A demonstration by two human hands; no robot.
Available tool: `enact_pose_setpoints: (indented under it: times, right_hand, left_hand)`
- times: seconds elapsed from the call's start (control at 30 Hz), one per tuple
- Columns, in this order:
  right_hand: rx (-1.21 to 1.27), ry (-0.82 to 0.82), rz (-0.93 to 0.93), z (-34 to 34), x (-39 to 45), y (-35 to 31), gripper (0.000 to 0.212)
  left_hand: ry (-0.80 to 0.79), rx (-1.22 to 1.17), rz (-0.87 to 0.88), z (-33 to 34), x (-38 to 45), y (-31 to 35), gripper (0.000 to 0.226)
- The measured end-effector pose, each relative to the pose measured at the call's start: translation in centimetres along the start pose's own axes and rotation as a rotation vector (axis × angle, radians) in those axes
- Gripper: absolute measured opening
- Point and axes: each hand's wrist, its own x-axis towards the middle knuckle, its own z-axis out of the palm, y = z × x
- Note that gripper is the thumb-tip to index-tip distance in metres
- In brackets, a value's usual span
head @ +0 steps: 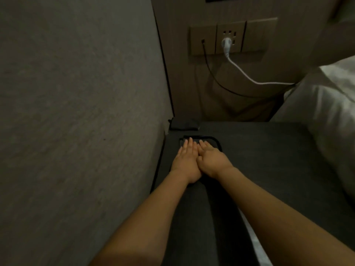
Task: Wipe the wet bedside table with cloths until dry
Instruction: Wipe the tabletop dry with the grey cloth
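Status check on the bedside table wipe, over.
Left hand and right hand flat, side by side, pressing dark cloth on bedside table. Second dark cloth at back corner. Wetness not discernible.

Dark matt table top [259, 150], soft dark cloth [213, 142], rough grey wall [76, 93], glossy white cable [242, 72].
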Motion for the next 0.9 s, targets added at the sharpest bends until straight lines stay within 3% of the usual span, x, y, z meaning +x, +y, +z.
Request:
enact_pose_setpoints:
  times: [0.37, 0.63, 0.9]
  right_hand:
    - [-0.014, -0.006, -0.104, 2.0, 3.4, -4.9, 0.052]
    - [0.026, -0.040, -0.125, 1.4, 0.7, -3.3, 0.052]
    - [0.080, 0.036, -0.039, -0.6, -2.4, 3.7, 0.053]
  left_hand:
    - [0.011, 0.008, -0.096, -0.5, -1.1, -5.3, 0.081]
    - [-0.004, 0.011, -0.144, 0.5, -2.3, -3.0, 0.084]
    - [-0.005, -0.052, -0.049, 0.8, -0.4, 4.4, 0.084]
